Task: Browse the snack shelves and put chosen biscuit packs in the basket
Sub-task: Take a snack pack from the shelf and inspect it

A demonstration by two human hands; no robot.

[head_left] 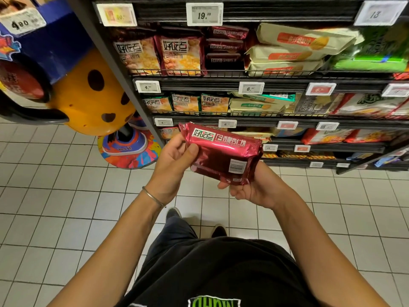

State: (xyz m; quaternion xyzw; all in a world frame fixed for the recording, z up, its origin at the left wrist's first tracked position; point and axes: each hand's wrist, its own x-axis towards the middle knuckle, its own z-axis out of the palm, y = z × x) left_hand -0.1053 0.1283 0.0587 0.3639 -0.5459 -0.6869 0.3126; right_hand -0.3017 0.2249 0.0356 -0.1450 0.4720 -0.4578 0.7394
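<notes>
A glossy red foil biscuit pack [223, 156], oblong and pillow-shaped with crimped ends, is held up in front of the snack shelves [298, 85], between both hands and above the floor. Its shiny wrapper creases along the edges, with a white-lettered band across the far side and a small barcode panel near the right end. The left hand [174, 165] grips the pack's left end, thumb curled over the face and fingers behind. The right hand [256, 191] cups the near right corner from below, fingers curled under it. A thin metal bangle [152, 197] circles the left wrist.

The shelves are dark metal with low wire front rails and white plastic price tags [204, 14]. On the top tier stand maroon bags [181, 54] of the same brand, with flat cream-coloured packs [287, 52] stacked to their right. To the far left stands a smooth orange figure [88, 96] with dark round spots. The floor [55, 196] is pale square glazed tile with dark grout lines.
</notes>
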